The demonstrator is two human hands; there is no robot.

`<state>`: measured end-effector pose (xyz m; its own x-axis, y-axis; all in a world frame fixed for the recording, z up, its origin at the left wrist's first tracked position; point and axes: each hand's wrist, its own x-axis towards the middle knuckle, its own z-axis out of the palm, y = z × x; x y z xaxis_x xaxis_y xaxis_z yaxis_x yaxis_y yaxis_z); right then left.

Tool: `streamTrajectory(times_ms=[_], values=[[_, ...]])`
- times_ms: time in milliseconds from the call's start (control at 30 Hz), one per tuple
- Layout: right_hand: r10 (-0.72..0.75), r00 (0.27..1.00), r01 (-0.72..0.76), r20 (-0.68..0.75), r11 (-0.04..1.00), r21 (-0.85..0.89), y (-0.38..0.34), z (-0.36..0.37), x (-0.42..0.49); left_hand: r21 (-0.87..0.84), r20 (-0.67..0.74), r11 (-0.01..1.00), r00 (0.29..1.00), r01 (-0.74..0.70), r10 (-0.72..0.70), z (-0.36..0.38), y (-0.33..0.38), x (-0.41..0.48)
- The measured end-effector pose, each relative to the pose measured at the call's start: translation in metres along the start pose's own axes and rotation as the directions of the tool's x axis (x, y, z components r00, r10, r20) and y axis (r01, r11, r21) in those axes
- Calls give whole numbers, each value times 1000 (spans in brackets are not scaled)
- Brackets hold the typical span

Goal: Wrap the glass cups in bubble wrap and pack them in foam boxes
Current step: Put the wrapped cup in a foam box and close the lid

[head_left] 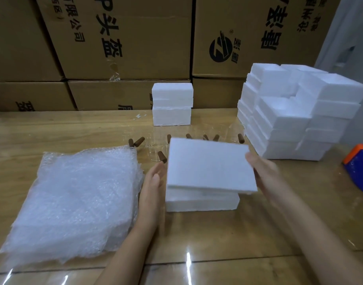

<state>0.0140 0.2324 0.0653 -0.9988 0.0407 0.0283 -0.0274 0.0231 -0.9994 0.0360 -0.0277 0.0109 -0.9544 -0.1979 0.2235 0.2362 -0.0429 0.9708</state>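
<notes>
Nearest on the table (197, 243), the left hand (154, 182) has its fingers straight and together, laid along the left edge of a white lid (209, 165). The right hand (261, 171) is at the lid's right edge, but it is blurred, so whether its fingers curl round the edge or only press flat cannot be told. The lid hangs tilted just above the open foam box (201, 202), whose inside is hidden from view. Foam like this is probably very light, stiff and crumbly, so it is best held by opposite edges with gentle, even pressure. To the left lies a stack of bubble wrap (73, 198), which looks soft, limp and slippery. Behind the box, a row of glass cups (155, 154) with brown handles stands unwrapped. They are likely fragile and slick, so the body is a safer place to hold than the handle. An orange and blue tape dispenser (359, 167) sits at the far right. Farther back are two closed foam boxes (172, 103), one on top of the other, and a tall pile of foam boxes (299, 116) to the right. Brown cartons (125, 38) fill the background.
</notes>
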Motion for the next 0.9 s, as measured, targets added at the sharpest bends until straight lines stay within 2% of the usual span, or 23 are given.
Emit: streamTrajectory(times_ms=[100,333,900], values=[[60,998,-60,-3,997,-38,15,1,-5,-82,-20,997,1000,5,-7,1,3,0],[31,998,-35,-46,996,-79,33,11,-8,18,146,993,982,-121,117,0,5,-10],[59,983,-83,-173,987,-134,26,30,13,0,139,999,990,37,-37,3,1,7]])
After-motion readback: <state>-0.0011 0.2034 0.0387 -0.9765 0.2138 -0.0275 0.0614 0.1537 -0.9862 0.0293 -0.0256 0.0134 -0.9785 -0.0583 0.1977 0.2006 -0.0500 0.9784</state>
